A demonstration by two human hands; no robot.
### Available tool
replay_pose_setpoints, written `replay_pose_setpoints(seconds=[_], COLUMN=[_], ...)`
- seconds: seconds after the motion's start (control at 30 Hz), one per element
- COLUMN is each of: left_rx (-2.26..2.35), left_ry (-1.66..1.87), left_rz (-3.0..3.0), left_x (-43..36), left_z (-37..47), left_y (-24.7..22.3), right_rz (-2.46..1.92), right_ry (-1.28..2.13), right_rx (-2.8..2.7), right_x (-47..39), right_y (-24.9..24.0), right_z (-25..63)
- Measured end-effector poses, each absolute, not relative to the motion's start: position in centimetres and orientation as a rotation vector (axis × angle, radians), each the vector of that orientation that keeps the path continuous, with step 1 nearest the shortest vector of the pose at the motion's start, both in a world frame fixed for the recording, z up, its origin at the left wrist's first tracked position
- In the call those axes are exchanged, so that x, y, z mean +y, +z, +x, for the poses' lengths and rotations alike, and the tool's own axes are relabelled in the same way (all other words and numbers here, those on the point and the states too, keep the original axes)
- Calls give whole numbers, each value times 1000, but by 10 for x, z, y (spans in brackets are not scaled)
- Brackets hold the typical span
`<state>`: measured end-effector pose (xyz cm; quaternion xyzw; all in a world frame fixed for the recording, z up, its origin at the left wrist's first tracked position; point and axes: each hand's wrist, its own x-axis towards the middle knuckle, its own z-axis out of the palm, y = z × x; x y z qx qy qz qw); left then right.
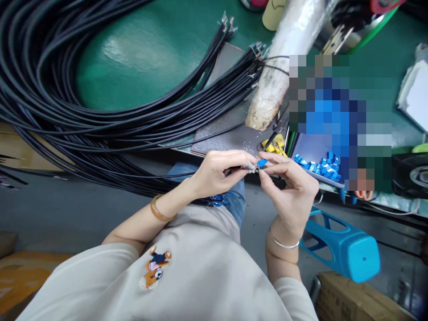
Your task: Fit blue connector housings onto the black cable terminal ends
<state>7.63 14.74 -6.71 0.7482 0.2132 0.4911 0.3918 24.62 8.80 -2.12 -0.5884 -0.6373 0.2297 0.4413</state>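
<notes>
Both hands meet in front of my body, just off the bench edge. My left hand (222, 171) is closed in a pinch on the end of a black cable, whose stripped wires show at the fingertips. My right hand (289, 183) pinches at the same spot, with a small blue connector (261, 163) between its thumb and fingers, touching or very near the wire ends. Just beyond, a tray (302, 142) holds many blue connectors (326, 167). Several cable ends with blue pieces (220, 199) lie over my lap, below my left wrist.
A thick bundle of black cables (133, 118) crosses the green bench (133, 49) from the left. A plastic-wrapped roll (282, 62) and a yellow tool (274, 145) lie beyond my hands. A blue stool (363, 256) stands at lower right. Part of the view is pixelated.
</notes>
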Motion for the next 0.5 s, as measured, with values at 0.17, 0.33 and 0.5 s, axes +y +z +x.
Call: replay_pose_setpoints(seconds=[0.17,0.33,0.5], left_rx=[544,541,700], left_ry=[1233,1235,1178], left_rz=[1904,1851,1576], left_x=[148,148,144], left_z=[76,76,80], left_y=[-67,-66,-63], right_rz=[-1445,-1443,-1384], right_ry=[581,587,428], right_rx=[-1678,-1535,-1398], right_x=[88,86,87], right_y=[-18,-23,-36], right_z=[250,247,236])
